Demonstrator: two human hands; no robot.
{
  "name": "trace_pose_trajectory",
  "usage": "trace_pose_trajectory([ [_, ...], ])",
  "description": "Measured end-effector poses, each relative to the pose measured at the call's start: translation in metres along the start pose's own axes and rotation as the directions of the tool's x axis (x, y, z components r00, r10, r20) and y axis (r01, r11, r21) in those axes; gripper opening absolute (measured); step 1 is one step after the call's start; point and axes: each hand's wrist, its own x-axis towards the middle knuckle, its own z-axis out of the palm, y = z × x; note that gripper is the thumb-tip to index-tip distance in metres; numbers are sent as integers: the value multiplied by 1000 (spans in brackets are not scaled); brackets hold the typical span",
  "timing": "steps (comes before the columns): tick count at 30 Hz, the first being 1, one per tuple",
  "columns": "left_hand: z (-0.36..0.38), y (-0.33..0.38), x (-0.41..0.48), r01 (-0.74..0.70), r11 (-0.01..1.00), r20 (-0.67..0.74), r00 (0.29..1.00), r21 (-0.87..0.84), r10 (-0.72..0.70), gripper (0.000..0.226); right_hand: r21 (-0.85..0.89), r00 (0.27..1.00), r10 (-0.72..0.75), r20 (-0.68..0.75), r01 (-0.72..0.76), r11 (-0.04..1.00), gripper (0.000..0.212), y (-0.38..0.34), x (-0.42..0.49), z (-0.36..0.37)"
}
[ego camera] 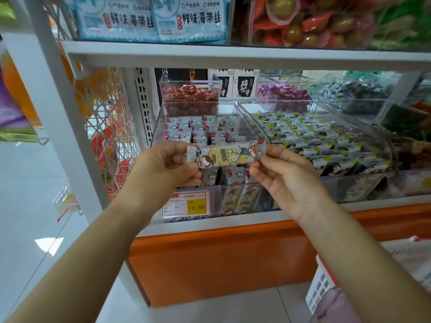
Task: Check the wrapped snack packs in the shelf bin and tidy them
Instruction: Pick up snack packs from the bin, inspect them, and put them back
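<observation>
Left hand [168, 164]: thumb and fingers curled, pinching the white crimped end of one snack pack [226, 156].

Right hand [286, 176]: thumb and forefinger pinching the opposite end of the same pack, the other fingers loosely curled below it.

Position of the pack: held level between the two hands, printed face toward the camera. It is clear of the bin and sits just in front of and above its front wall.

Shelf bin [158, 127]: clear plastic, directly behind both hands. It holds rows of similar wrapped packs [198, 130] standing on end – grey-white wrappers with red marks. More packs show through the front wall just below the held pack.

Below the left hand: a price tag [186, 205] with a yellow panel, fixed to the bin front.

Beyond the right hand: a neighbouring bin [326, 183] with packs lying in overlapped rows.

Behind the shelf bin, further from the hands: a clear box of red-wrapped sweets [190, 94] and another of purple-wrapped sweets [282, 94].

Beneath both forearms: an orange base panel [221, 259].

Beside the right forearm, low: a white and red basket [321, 283] – partly out of view.
</observation>
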Motion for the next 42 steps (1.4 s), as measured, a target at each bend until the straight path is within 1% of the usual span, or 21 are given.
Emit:
trace_pose_trajectory([
  [3,0,1,0,71,994,14,997,-78,-70,27,-122,996,-88,14,89,988,8,1,-2,1],
  [6,-2,1,0,111,983,87,991,-145,-99,20,-264,984,-161,70,174,949,12,2,-4,1],
  [8,-3,1,-1,102,988,86,992,-113,-92,29,-335,976,-189,104,214,917,10,3,-5,1],
  [10,-3,0,-1,87,994,47,995,-61,-85,37,-372,972,-196,131,231,899,12,6,-4,1],
  [13,-3,-1,-1,60,998,9,998,27,-60,31,-453,967,-195,162,248,856,19,8,-2,0],
  [15,-2,0,-1,43,996,0,999,77,-43,30,-458,967,-177,180,242,855,24,8,-1,-1],
  [17,-2,2,-2,29,995,9,1000,100,-30,30,-443,965,-168,202,243,863,22,9,-2,0],
  [21,-1,5,-5,-14,990,43,999,137,8,31,-555,945,-232,231,324,766,15,10,-4,-1],
  [25,0,5,-5,-69,974,56,997,215,58,30,-547,945,-257,201,326,771,17,7,-6,2],
  [28,3,4,-5,-110,948,76,993,298,91,30,-621,932,-331,149,349,702,20,7,-6,2],
  [30,6,3,-5,-125,940,85,991,317,103,28,-658,917,-373,143,370,656,17,6,-6,2],
  [32,8,3,-3,-125,946,74,991,300,108,24,-688,894,-408,184,413,596,16,6,-6,2],
  [34,11,4,-1,-119,952,65,992,283,105,16,-716,863,-434,259,473,514,14,6,-8,2],
  [36,14,5,0,-138,941,64,990,310,124,10,-726,837,-444,319,517,453,13,6,-9,2],
  [39,16,8,4,-148,920,78,989,362,128,9,-727,812,-452,369,555,404,13,4,-9,1],
  [42,12,13,7,-174,902,133,982,396,131,13,-722,817,-426,388,557,410,12,-3,-8,-2],
])
